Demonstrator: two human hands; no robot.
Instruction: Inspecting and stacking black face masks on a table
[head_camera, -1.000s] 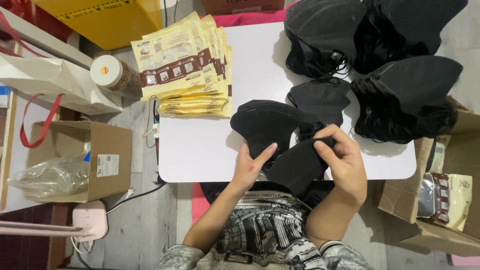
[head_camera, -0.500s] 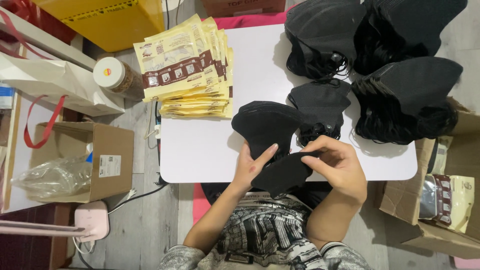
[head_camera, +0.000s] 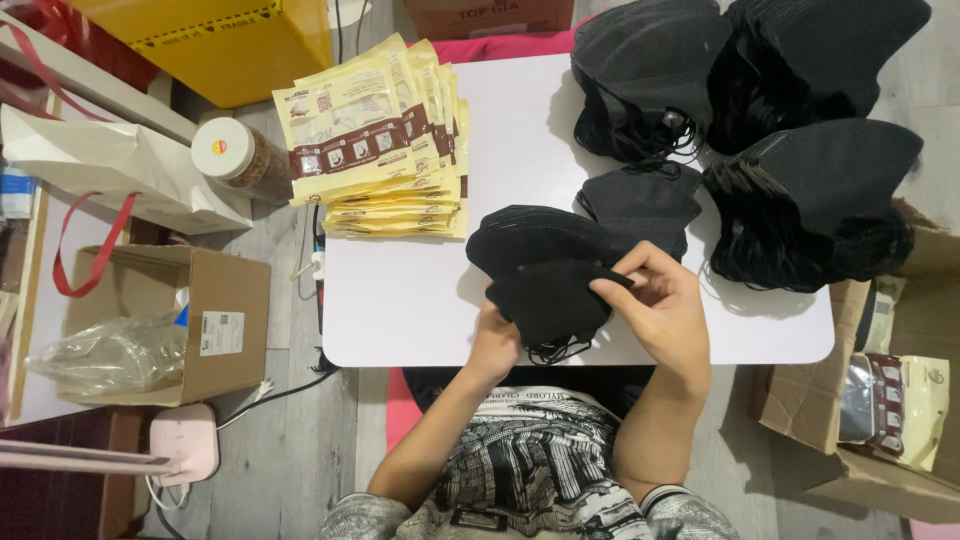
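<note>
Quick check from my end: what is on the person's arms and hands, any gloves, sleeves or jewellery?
Both hands are bare: the left hand and right hand show no gloves, rings or watch. The forearms are uncovered too. Grey sleeves, pushed up, show only at the bottom edge of the head view, beside a black-and-white printed shirt.

Bare strip of white table left of the hands, open centre lane toward the far edge, yellow packet stack blocking far left, black mask piles crowding the whole right side and far corner
</note>
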